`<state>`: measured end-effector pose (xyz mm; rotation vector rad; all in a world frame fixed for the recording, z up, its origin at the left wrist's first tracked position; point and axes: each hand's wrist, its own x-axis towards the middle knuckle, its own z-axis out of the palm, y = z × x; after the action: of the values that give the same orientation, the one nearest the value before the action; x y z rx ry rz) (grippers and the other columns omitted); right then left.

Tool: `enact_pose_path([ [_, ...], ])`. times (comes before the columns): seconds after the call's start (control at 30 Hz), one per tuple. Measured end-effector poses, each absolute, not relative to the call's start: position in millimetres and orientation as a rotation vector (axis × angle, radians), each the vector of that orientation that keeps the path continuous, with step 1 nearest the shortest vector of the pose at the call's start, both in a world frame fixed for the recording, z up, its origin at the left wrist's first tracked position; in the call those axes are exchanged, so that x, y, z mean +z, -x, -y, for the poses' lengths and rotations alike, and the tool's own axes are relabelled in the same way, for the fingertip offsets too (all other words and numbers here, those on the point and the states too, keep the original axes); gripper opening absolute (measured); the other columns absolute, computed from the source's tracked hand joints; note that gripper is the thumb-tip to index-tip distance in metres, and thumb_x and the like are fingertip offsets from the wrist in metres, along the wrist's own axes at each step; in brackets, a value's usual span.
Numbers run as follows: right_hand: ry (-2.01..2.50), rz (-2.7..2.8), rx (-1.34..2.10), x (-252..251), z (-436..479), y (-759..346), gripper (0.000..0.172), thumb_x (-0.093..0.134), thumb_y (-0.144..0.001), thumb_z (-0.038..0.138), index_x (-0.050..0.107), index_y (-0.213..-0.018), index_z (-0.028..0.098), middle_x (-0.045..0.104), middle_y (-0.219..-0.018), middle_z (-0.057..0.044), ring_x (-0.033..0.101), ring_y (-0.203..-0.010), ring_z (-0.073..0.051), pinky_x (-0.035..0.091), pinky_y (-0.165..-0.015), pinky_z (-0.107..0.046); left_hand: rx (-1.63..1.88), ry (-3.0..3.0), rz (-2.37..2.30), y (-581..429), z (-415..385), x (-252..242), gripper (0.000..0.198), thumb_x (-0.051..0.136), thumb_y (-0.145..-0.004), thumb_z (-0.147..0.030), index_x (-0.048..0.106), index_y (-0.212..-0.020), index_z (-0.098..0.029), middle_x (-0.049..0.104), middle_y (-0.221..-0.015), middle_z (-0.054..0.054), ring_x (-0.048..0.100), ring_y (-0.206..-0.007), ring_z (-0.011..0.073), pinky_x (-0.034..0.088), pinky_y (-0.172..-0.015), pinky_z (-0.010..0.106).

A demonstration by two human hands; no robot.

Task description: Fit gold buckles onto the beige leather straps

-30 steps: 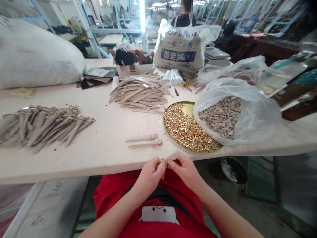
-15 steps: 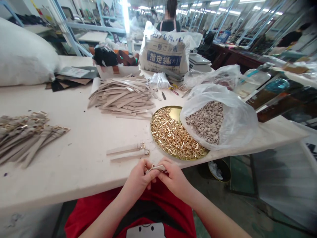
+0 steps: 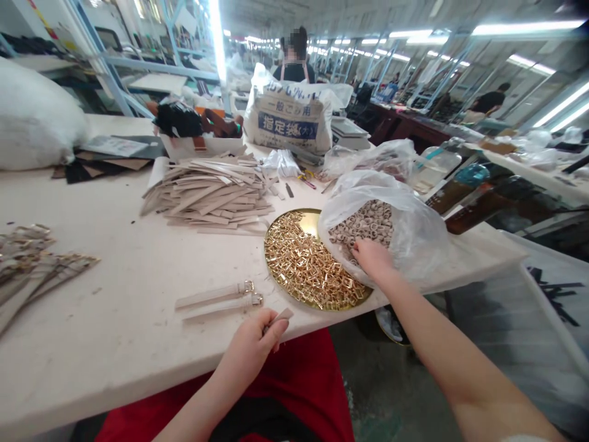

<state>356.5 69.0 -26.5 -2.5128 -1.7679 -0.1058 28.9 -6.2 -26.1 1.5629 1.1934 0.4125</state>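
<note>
A beige strap end (image 3: 284,315) sticks out of my left hand (image 3: 257,337), whose fingers are closed on it above the table's front edge. My right hand (image 3: 373,256) reaches into the clear plastic bag (image 3: 414,227), its fingertips at the small beige loops (image 3: 365,222); what they pinch, if anything, is too small to tell. Gold buckles (image 3: 313,264) cover much of a round gold tray (image 3: 309,223) beside the bag. Two beige straps with gold buckles (image 3: 216,296) lie side by side left of the tray.
A pile of plain beige strips (image 3: 216,187) lies behind the two straps. More buckled straps (image 3: 41,264) are at the far left. A printed white sack (image 3: 289,116) stands at the back, with scissors (image 3: 306,179) before it. A person (image 3: 295,58) is beyond the table.
My right hand has left my left hand and moved right into the bag of loops. My left hand still holds the strap. The camera view has shifted.
</note>
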Motion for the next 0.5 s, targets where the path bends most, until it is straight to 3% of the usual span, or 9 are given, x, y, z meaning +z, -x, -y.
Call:
enact_pose_path([
  [0.13, 2.450, 1.767, -0.098, -23, -65, -345, 0.018, 0.047, -0.078, 0.019, 0.062, -0.079, 0.010, 0.063, -0.087, -0.018, 0.058, -0.082, -0.024, 0.037, -0.068, -0.031, 0.474, -1.575, -1.192, -22, 13, -19, 0.036, 0.039, -0.082, -0.047, 0.048, -0.063, -0.018, 0.050, -0.049, -0.004, 0.044, -0.050, 0.0114, 0.032, -0.053, 0.022],
  [0.23, 2.344, 1.777, -0.041, -7, -47, -326, 0.019, 0.045, -0.080, 0.024, 0.061, -0.080, 0.013, 0.064, -0.082, -0.011, 0.057, -0.077, -0.020, 0.038, -0.067, -0.029, 0.540, -1.571, -1.194, -20, 15, -10, 0.037, 0.034, -0.084, -0.048, 0.052, -0.071, -0.018, 0.050, -0.049, -0.004, 0.044, -0.048, 0.0114, 0.032, -0.052, 0.022],
  [0.3, 2.141, 1.790, 0.222, 5, -30, -299, 0.021, 0.045, -0.082, 0.032, 0.059, -0.082, 0.017, 0.063, -0.073, -0.004, 0.056, -0.067, -0.015, 0.039, -0.062, -0.026, 0.588, -1.561, -1.183, -23, 16, -3, 0.037, 0.033, -0.084, -0.047, 0.053, -0.074, -0.018, 0.052, -0.051, -0.003, 0.043, -0.047, 0.0109, 0.032, -0.050, 0.022],
  [0.37, 1.763, 1.709, 0.764, 14, -11, -265, 0.025, 0.046, -0.081, 0.041, 0.057, -0.080, 0.018, 0.058, -0.062, 0.000, 0.051, -0.056, -0.012, 0.039, -0.055, -0.024, 0.636, -1.561, -1.168, -27, 17, 3, 0.036, 0.033, -0.084, -0.045, 0.054, -0.076, -0.018, 0.052, -0.053, -0.003, 0.042, -0.046, 0.0103, 0.032, -0.050, 0.021],
  [0.43, 1.465, 1.571, 1.185, 18, 8, -231, 0.028, 0.050, -0.078, 0.046, 0.055, -0.077, 0.018, 0.056, -0.060, 0.002, 0.048, -0.050, -0.010, 0.038, -0.050, -0.024, 0.654, -1.596, -1.142, -28, 19, 8, 0.035, 0.033, -0.085, -0.043, 0.053, -0.072, -0.018, 0.051, -0.053, -0.003, 0.042, -0.047, 0.0099, 0.033, -0.050, 0.021],
  [0.5, 1.344, 1.495, 1.382, 19, 21, -205, 0.029, 0.053, -0.076, 0.047, 0.053, -0.076, 0.018, 0.057, -0.060, 0.002, 0.047, -0.048, -0.009, 0.038, -0.047, -0.023, 0.620, -1.657, -1.120, -25, 23, 11, 0.034, 0.033, -0.085, -0.041, 0.051, -0.065, -0.018, 0.050, -0.052, -0.003, 0.043, -0.048, 0.0097, 0.032, -0.051, 0.021],
])
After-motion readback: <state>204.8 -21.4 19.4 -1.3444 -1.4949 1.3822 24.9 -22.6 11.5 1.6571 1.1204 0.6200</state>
